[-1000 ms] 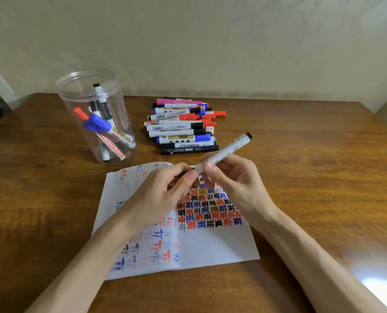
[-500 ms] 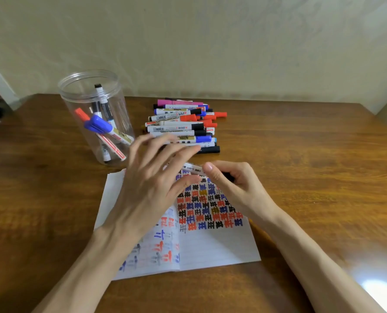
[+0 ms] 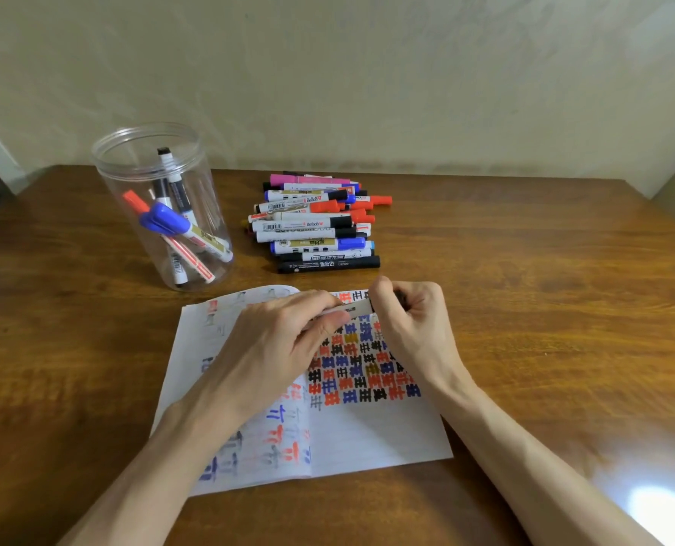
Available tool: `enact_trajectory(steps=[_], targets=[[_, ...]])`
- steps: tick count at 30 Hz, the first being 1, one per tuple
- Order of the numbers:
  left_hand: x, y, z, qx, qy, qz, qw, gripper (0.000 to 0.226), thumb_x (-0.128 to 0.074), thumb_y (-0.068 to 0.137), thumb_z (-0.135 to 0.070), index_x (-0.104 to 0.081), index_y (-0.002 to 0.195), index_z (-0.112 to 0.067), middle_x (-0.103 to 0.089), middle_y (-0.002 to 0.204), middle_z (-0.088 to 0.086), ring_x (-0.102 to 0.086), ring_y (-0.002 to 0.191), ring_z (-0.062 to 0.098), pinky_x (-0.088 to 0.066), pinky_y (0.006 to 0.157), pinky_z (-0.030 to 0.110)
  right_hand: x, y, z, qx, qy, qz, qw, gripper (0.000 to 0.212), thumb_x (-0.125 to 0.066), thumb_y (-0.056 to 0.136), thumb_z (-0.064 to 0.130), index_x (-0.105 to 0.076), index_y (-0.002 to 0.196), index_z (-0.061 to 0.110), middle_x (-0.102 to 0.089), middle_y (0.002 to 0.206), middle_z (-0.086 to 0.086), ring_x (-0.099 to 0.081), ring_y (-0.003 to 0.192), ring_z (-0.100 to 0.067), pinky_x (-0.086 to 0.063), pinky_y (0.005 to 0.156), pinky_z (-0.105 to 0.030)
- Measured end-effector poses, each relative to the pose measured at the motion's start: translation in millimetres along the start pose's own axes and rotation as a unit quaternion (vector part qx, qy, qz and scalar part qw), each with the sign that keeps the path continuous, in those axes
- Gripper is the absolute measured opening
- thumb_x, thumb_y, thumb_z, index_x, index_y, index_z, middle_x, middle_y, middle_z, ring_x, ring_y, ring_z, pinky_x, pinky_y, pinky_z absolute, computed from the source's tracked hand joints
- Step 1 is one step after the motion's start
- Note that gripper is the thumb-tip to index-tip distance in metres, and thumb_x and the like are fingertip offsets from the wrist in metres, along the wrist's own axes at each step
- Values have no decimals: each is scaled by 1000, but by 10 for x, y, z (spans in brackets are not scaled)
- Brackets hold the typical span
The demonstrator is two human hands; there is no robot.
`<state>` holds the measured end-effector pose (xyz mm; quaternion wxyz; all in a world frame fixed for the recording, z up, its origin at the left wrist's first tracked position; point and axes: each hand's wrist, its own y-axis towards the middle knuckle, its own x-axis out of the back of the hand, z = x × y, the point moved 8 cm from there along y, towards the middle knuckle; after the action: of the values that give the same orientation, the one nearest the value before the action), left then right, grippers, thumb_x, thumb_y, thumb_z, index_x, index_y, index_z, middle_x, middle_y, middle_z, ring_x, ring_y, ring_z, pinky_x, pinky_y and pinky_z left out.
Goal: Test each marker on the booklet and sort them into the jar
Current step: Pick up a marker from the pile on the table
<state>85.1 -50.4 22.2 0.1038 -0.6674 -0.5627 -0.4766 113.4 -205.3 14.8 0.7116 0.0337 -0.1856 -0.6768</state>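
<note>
Both hands meet over the top edge of the open booklet (image 3: pixel 367 439); left hand (image 3: pixel 284 340) has fingers curled over the left part of a white marker (image 3: pixel 354 309), right hand (image 3: pixel 410 321) is closed round its right end; only a short stretch of barrel shows between them. The marker lies roughly level, just above the page; whether its tip touches the paper cannot be told. Right page carries rows of red, blue and black test marks. Clear jar (image 3: pixel 146 130) stands upright at left rear on the surface (image 3: pixel 544 309), holding several capped markers (image 3: pixel 170 224); the pile of markers (image 3: pixel 316 226) lies just right of the jar, behind the booklet.
</note>
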Motion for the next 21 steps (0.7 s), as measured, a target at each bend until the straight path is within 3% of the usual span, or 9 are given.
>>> enact_trajectory(steps=[5,12,16,18,21], targets=[[-7,-28,87,59,-139,55,987,36,-45,103,-61,-69,108,-36,-71,83,-1,-67,78,23,-50,67,47,-29,-20,116,35,27,38,998,61,-53,103,1,-39,49,27,-37,41,10,-29,37,-2,-26,43,-16],[-30,-41,87,83,-204,114,969,43,-47,101,-64,-73,107,-31,-71,86,13,-66,80,36,-51,70,54,-53,-44,177,56,37,67,996,50,-53,96,8,-39,49,20,-36,43,11,-28,39,-2,-26,44,-16],[-40,-44,77,92,-214,126,964,35,-48,104,-54,-73,99,-31,-70,83,6,-67,78,27,-53,68,45,-54,-52,178,70,27,74,994,49,-52,97,12,-38,51,23,-37,44,12,-29,40,-1,-26,44,-17],[-46,-31,69,92,-212,128,964,27,-51,103,-49,-73,97,-36,-72,86,1,-69,83,22,-55,70,38,-49,-55,153,73,21,76,994,49,-52,101,18,-39,55,27,-38,46,13,-30,42,-1,-27,46,-16],[-35,-25,92,98,-190,110,971,22,-56,100,-50,-73,102,-35,-74,95,-8,-71,94,17,-57,76,39,-36,-9,84,55,3,85,995,47,-55,104,28,-43,58,25,-40,50,11,-34,45,-2,-30,49,-16]])
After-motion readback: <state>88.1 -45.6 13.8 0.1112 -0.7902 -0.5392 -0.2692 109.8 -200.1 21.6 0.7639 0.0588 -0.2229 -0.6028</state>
